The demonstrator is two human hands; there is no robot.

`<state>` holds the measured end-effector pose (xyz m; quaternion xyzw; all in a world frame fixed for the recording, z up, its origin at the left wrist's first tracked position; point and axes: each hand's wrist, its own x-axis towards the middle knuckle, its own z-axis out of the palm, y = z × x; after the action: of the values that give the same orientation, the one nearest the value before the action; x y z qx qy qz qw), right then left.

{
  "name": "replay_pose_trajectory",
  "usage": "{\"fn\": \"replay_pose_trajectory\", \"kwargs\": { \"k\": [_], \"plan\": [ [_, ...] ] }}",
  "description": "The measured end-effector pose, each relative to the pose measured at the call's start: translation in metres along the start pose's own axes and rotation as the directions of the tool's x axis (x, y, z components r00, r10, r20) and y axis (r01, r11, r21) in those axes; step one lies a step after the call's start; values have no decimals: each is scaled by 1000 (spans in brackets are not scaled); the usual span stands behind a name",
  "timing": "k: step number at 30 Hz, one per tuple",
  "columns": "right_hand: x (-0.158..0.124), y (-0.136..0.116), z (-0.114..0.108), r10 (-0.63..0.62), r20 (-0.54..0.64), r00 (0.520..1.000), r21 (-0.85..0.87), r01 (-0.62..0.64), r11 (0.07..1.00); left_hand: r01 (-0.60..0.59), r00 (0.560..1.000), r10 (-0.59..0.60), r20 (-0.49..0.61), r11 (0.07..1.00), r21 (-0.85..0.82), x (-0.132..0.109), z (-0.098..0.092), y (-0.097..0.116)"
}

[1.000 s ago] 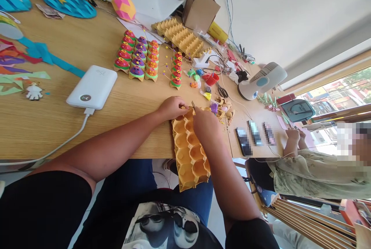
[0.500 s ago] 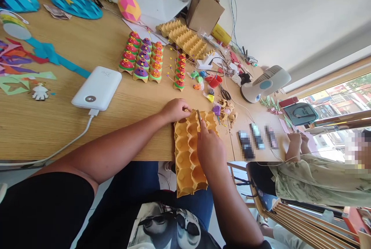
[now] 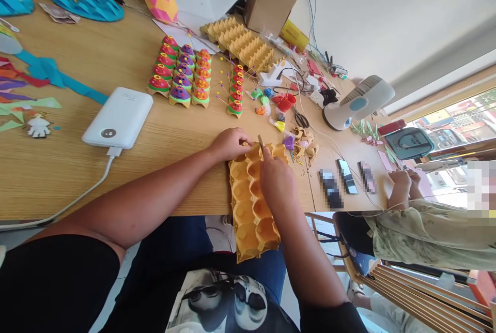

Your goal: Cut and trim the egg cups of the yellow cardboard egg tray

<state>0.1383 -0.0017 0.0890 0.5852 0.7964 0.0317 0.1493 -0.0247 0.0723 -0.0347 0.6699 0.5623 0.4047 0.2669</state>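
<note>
A yellow egg carton [image 3: 243, 209] hangs partly over the table's front edge, above my lap, its cups facing up. My left hand [image 3: 231, 144] has its fingers closed on the carton's far left corner; its fingertips are partly hidden. In my right hand [image 3: 277, 180] is a knife [image 3: 260, 141] with a narrow metal blade, its handle hidden by my fist. The blade lies at the carton's far edge, between rows of cups, with its tip pointing away from me. Torn carton scraps [image 3: 306, 147] and a purple clay bag [image 3: 289, 141] lie just right of the far end.
Painted carton cups in red [image 3: 159, 84], purple [image 3: 181, 94] and orange [image 3: 201, 94] stand beyond my hands, near another egg carton [image 3: 242, 43]. A white power bank [image 3: 120, 116] lies left, scissors [image 3: 301, 117] and a fan [image 3: 358, 103] right. Another person's hands [image 3: 403, 180] rest farther right.
The knife has shifted slightly away from me, and more of its tip shows past the carton's far edge. My left hand keeps its hold. The whole view has shifted a little.
</note>
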Motion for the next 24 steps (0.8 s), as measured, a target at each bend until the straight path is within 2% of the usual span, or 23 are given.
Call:
{"fn": "replay_pose_trajectory", "kwargs": {
  "k": [3,9,18,24],
  "plan": [
    [-4,3,8,10,-4,1000,-5,-10,1000,-10,1000,10,-8,1000,-2,-1,1,0],
    [-31,9,25,11,31,999,-43,-9,999,3,1000,-3,-9,1000,-11,-2,1,0],
    [-52,11,30,6,62,998,-50,-2,999,6,1000,-6,-8,1000,-6,-4,-2,4],
    [-57,19,28,-3,75,997,-2,3,1000,5,1000,-5,5,1000,0,-4,-4,5]
  ]
}}
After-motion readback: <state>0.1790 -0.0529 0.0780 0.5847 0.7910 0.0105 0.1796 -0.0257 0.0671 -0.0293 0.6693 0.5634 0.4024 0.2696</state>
